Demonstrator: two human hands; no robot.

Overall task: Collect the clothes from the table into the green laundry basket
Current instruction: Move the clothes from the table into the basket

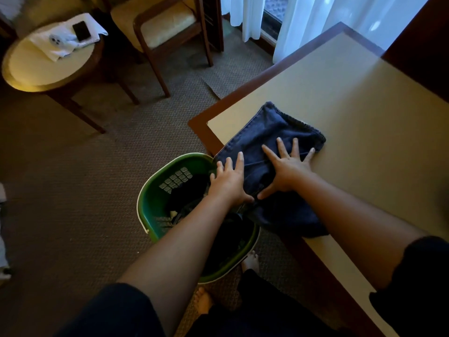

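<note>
1. Two bare hands press flat on one folded pair of dark blue jeans (272, 152) lying at the near corner of a tan-topped table (352, 98) with a dark wooden rim.
2. The left hand (229, 183) lies palm down with fingers together and extended on the jeans' left edge, where the denim overhangs the table; it grips nothing.
3. The right hand (286, 169) lies palm down in the middle of the garment with all five fingers spread wide, also closed on nothing.
4. One green laundry basket (155, 198) stands on the patterned carpet (73, 190) just beside the table corner, directly below the left forearm; dark clothing already lies inside it, though how many pieces cannot be told.
5. The jeans are the only garment seen on the table, their lower edge hanging over the rim next to the basket.
6. Two bare feet show below the basket, beside dark trouser legs.
7. One round side table (36, 69) stands well apart at upper left, bearing one white cloth (63, 42), one black phone (82, 31) and one small white device (56, 39).
8. One wooden armchair (167, 30) with a pale cushion stands beside it, and white curtains (315, 18) hang behind the table.
</note>
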